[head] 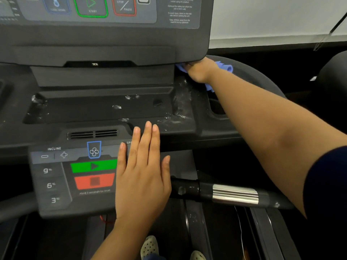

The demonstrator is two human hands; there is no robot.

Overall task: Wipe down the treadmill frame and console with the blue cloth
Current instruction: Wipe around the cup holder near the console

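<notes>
The dark grey treadmill console (105, 40) fills the upper left, with its accessory tray (97, 107) below it. My right hand (199, 71) reaches far forward and grips the blue cloth (224, 66) against the frame just under the console's lower right corner. Its fingers are hidden behind that corner. My left hand (142, 173) lies flat, fingers straight and together, on the lower control panel (52, 184) beside the green and red buttons. Wet streaks show on the tray's right end (180, 102).
A handlebar with a silver grip sensor (235, 197) sticks out to the right below my right arm. A cup holder recess (217, 109) sits right of the tray. The belt deck (197, 226) and my shoes (150, 246) are at the bottom. A white wall (272, 17) stands behind.
</notes>
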